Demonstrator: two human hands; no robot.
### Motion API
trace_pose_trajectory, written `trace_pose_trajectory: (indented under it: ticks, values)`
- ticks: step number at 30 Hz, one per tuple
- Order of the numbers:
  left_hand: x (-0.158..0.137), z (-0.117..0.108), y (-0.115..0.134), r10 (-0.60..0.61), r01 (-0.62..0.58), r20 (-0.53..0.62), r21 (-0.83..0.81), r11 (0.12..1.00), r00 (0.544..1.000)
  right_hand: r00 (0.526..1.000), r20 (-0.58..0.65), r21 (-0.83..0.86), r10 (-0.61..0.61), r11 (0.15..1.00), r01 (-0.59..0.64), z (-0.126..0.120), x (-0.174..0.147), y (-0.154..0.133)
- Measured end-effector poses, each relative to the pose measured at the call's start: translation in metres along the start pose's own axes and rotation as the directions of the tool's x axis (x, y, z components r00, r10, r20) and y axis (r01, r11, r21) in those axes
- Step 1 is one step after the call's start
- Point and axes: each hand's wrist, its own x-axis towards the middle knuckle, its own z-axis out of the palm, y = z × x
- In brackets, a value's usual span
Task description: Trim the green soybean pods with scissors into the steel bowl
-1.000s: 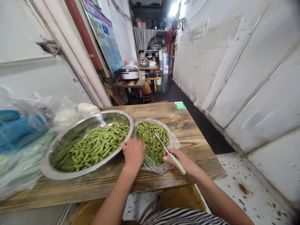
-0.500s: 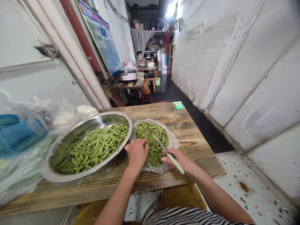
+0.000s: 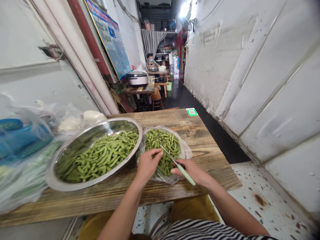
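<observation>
Arching over green pods [image 3: 172,144] — left hand [image 3: 147,164], beside green-handled tool [image 3: 182,169]

We can read no word, brand or number here. The clearest sign is a green-and-white sticker [image 3: 192,112] stuck on the table [image 3: 207,141] at its far right corner; we recognise a square QR code [image 3: 192,112] at its middle, and the white strip along its far side is too small for us to read. Beyond the table's far edge, towards the left, we see a mostly blue poster [image 3: 111,36] with a heading of large characters and smaller printed panels, all too blurred for us to make out. Past the far edge at the back, we spot printed boxes [image 3: 176,66], one with a round mark on green [image 3: 175,53], their print illegible to us.
</observation>
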Motion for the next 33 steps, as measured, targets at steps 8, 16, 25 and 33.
trace_pose_trajectory:
  ticks: [8,16,25,33]
  values:
    - [-0.001,0.000,0.001,0.031,-0.032,0.015,0.016,0.999,0.999,0.999,-0.026,0.040,0.045,0.998,-0.044,0.005,0.003,0.010]
    - [-0.002,0.000,0.013,-0.252,0.201,0.059,-0.786,0.584,0.966,0.988,0.121,0.448,0.098,0.882,-0.142,0.005,-0.002,0.005]
    - [-0.006,0.002,0.011,-0.308,0.212,0.082,-0.883,0.418,0.948,0.989,0.129,0.434,0.068,0.893,-0.118,0.007,-0.003,-0.001]
    - [-0.013,0.007,0.016,-0.328,0.231,0.074,-0.849,0.474,0.942,0.984,0.150,0.481,0.093,0.863,-0.155,0.008,-0.001,-0.009]
